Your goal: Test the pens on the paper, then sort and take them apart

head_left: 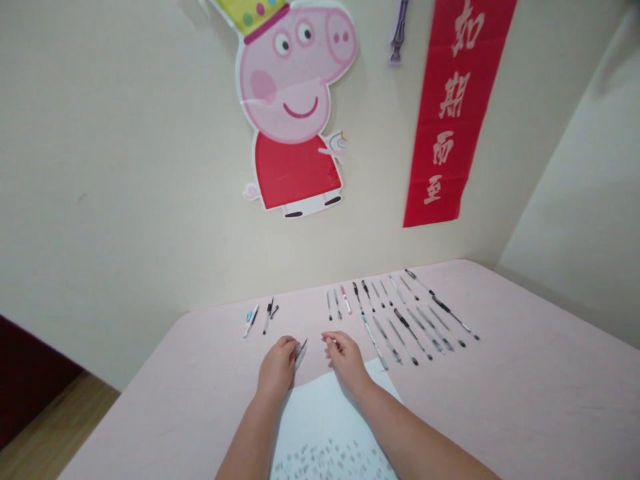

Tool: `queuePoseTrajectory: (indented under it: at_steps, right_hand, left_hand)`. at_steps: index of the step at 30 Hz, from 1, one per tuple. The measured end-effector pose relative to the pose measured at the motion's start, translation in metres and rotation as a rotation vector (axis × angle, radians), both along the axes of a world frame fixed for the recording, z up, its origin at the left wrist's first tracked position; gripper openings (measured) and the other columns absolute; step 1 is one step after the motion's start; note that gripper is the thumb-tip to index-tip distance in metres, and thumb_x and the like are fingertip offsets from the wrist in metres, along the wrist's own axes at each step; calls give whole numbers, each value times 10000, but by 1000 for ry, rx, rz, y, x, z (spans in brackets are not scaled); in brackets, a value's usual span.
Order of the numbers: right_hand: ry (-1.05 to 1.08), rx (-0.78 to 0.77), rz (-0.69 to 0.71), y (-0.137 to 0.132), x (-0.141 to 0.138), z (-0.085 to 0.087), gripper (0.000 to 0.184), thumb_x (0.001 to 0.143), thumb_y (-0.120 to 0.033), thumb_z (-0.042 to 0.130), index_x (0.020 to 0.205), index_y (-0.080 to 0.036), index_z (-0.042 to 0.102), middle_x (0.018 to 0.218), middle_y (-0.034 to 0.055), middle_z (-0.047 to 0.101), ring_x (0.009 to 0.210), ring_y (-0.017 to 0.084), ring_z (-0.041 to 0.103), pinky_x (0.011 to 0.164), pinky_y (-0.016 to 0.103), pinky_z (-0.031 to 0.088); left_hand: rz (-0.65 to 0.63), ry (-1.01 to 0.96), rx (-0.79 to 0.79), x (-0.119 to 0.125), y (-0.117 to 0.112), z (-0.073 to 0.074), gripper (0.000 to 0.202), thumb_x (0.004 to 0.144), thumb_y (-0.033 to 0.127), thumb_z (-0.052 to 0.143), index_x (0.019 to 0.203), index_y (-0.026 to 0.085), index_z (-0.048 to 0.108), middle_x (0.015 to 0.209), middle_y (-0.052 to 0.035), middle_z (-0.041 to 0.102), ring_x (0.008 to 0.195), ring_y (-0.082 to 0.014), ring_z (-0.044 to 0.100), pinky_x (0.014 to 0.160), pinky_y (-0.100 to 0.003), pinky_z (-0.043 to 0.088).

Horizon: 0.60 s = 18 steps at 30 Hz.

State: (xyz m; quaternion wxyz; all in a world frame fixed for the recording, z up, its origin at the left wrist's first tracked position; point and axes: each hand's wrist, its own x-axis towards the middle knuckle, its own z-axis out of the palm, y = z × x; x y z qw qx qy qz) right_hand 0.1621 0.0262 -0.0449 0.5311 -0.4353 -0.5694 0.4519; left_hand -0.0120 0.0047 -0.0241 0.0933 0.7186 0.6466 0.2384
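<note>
In the head view, a pen (301, 356) is being held by the left hand (279, 363), its fingers being closed around the barrel and its dark tip being pointed up and away, above the far left part of a white paper sheet (325, 413). The right hand (344, 353) is being held near the left one without being touched by it; its fingers are being bent towards the thumb, and whether anything small is being pinched there cannot be told. Both side edges of the sheet are being crossed by the forearms, and rows of dark scribbled marks (330, 460) are being shown at its near end.

To the right, many pens are being laid out on the pink-covered desk (525, 373) in a back row (368, 295) and a front row (413, 334), most of them being slanted. To the left, beyond the left hand, a blue-and-white pair of pens (254, 317) is being set beside a black-and-clear pen (269, 315), which is being accompanied by a small dark piece (274, 311). On the wall (125, 167), a pig cutout (297, 170) and a red banner (455, 113) are being displayed.
</note>
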Motion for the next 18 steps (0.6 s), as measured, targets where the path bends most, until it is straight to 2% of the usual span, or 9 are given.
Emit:
queuePoseTrajectory:
  at_steps: [3, 7, 13, 18]
  right_hand:
    - [5, 2, 3, 1, 0, -2, 299, 823, -354, 478, 941, -163, 676, 916, 82, 625, 575, 129, 576, 409, 214, 451]
    - [16, 5, -3, 2, 1, -4, 296, 820, -355, 487, 938, -167, 682, 896, 79, 630, 577, 125, 569, 414, 207, 443]
    - [-9, 27, 5, 1, 0, -1, 270, 806, -316, 496, 922, -162, 685, 889, 76, 628, 574, 124, 573, 427, 211, 454]
    - [-39, 17, 14, 0, -3, -1, 250, 764, -297, 550, 912, -160, 698, 845, 80, 664, 570, 139, 580, 461, 238, 479]
  left_hand:
    - [24, 12, 10, -2, 0, 0, 275, 789, 64, 418, 871, 186, 650, 947, -55, 627, 868, -162, 580, 792, -273, 420]
    - [109, -39, 31, -5, 1, -5, 301, 787, 94, 441, 1024, 181, 604, 944, -64, 642, 892, -176, 581, 807, -294, 421]
    - [119, -357, 61, -2, 2, -8, 287, 760, 170, 497, 1034, 181, 582, 899, -41, 668, 802, -156, 616, 763, -287, 461]
    - [66, -520, 67, 11, 1, -5, 273, 725, 202, 530, 989, 178, 595, 823, -24, 672, 632, -130, 581, 632, -272, 470]
